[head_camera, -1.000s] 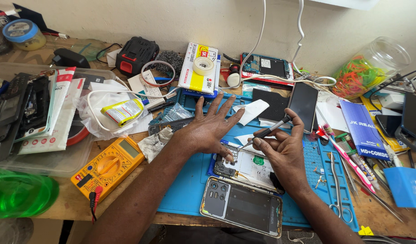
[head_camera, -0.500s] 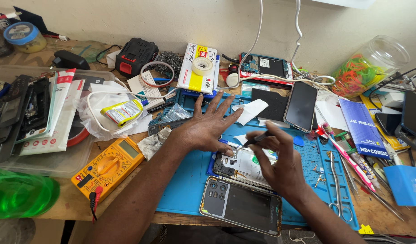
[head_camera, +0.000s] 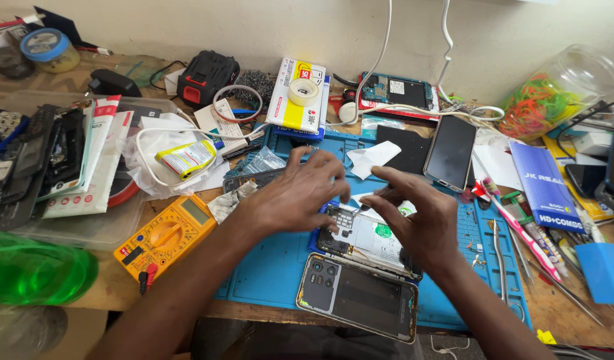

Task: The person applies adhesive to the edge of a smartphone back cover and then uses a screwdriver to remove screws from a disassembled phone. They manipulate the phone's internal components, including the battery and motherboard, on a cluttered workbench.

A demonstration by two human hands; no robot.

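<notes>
An opened phone (head_camera: 373, 240) with its circuit board and white battery bared lies on a blue work mat (head_camera: 267, 267). Its dark back cover (head_camera: 360, 297) lies just in front of it. My left hand (head_camera: 297, 193) hovers over the phone's top left corner, blurred, fingers spread and bent downward. My right hand (head_camera: 413, 217) is over the phone's right half, fingers stretched toward the left hand. A small dark tip shows between the two hands; whether the right hand grips a tool is hidden.
A yellow multimeter (head_camera: 163, 233) lies left of the mat, a green bottle (head_camera: 33, 273) at the near left. A black phone screen (head_camera: 451, 152), tweezers (head_camera: 500, 260) and hand tools lie right. A jar of rubber bands (head_camera: 553, 87) and a tape roll (head_camera: 303, 92) stand behind.
The screwdriver that stuck up from my right hand is out of sight. Both hands have drawn together over the top of the opened phone; the left fingers have curled down.
</notes>
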